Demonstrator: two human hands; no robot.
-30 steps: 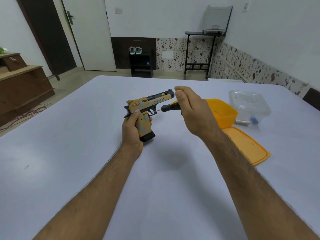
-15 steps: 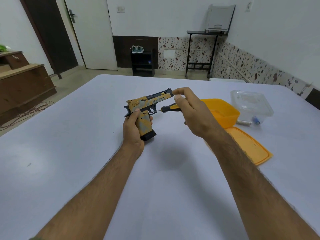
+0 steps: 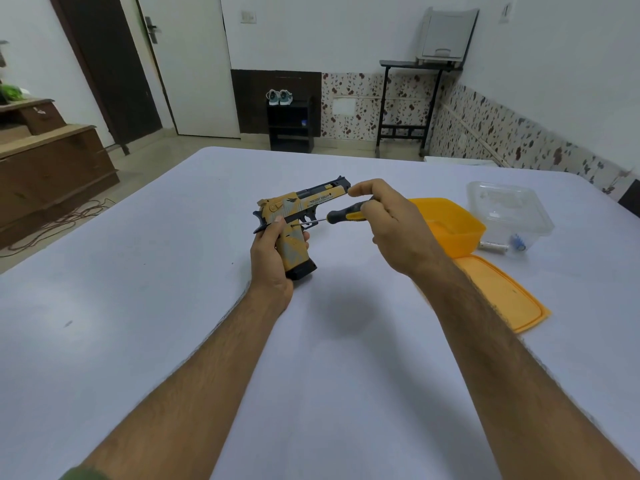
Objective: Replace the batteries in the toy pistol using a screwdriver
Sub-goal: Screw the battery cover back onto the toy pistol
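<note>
Head view: pistol (image 3: 300, 216) held upright above the counter (image 3: 138, 306), left hand (image 3: 273, 261) closed round its grip; right hand (image 3: 391, 230) pinches the screwdriver (image 3: 346, 214), tip at a grip screw. A tilted tip could slip and strip the head

Counted on the table (image 3: 173, 306): one toy pistol (image 3: 298, 216), one screwdriver (image 3: 346, 215), one orange tub (image 3: 450, 223), one orange lid (image 3: 502, 292), one clear container (image 3: 509, 209). Two hands present, left (image 3: 273, 261) and right (image 3: 398, 226).
</note>
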